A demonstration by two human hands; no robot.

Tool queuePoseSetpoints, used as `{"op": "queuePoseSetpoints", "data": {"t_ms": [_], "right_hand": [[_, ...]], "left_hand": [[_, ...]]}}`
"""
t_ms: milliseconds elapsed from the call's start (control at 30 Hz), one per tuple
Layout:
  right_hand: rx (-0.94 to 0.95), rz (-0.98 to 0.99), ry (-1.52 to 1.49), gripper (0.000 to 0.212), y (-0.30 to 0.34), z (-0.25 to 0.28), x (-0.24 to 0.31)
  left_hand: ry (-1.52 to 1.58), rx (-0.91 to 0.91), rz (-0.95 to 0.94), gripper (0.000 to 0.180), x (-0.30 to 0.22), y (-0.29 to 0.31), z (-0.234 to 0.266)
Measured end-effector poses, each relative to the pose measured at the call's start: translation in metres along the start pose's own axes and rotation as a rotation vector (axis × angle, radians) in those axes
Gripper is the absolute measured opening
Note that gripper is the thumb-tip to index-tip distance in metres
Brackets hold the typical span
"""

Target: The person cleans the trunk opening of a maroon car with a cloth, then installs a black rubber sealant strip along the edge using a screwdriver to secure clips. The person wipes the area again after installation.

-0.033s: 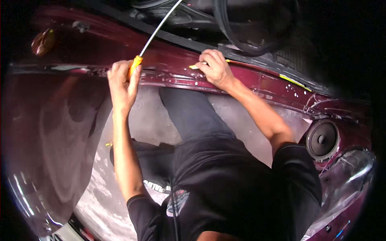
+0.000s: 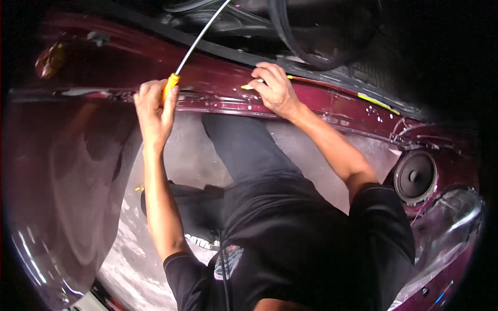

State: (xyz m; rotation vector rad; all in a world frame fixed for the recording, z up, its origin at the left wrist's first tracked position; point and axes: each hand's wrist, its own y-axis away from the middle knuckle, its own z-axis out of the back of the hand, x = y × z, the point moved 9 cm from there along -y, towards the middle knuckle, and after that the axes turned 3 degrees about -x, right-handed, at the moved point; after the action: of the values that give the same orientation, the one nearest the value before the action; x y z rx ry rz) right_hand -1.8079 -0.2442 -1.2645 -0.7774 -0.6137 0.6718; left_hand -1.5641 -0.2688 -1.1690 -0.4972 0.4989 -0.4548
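My left hand point(image 2: 154, 106) is shut around the orange handle of a long screwdriver point(image 2: 170, 84). Its thin metal shaft point(image 2: 202, 36) slants up and to the right over the dark car interior. My right hand point(image 2: 275, 90) rests on the top edge of a maroon car door point(image 2: 332, 106), with the fingertips pressing a small yellow piece point(image 2: 248, 86) against the edge. The two hands are about a hand's width apart along the same edge. Whether the right hand grips the yellow piece or only touches it is unclear.
A round black speaker point(image 2: 415, 176) sits in the door's inner side at the right. A thin yellow strip point(image 2: 378, 102) lies along the edge further right. A steering wheel point(image 2: 311, 46) shows in the dark cabin beyond. The glossy maroon outer panel point(image 2: 62, 171) curves at the left, above grey concrete floor point(image 2: 187, 155).
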Motion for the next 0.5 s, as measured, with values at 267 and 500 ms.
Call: {"op": "queuePoseSetpoints", "data": {"t_ms": [267, 500], "right_hand": [[0.351, -0.177, -0.054, 0.018, 0.046, 0.030, 0.018], [0.741, -0.208, -0.086, 0.017, 0.035, 0.065, 0.099]], "left_hand": [[-0.052, 0.013, 0.010, 0.024, 0.003, 0.005, -0.003], [-0.017, -0.041, -0.049, 0.022, 0.001, 0.006, 0.004]]}}
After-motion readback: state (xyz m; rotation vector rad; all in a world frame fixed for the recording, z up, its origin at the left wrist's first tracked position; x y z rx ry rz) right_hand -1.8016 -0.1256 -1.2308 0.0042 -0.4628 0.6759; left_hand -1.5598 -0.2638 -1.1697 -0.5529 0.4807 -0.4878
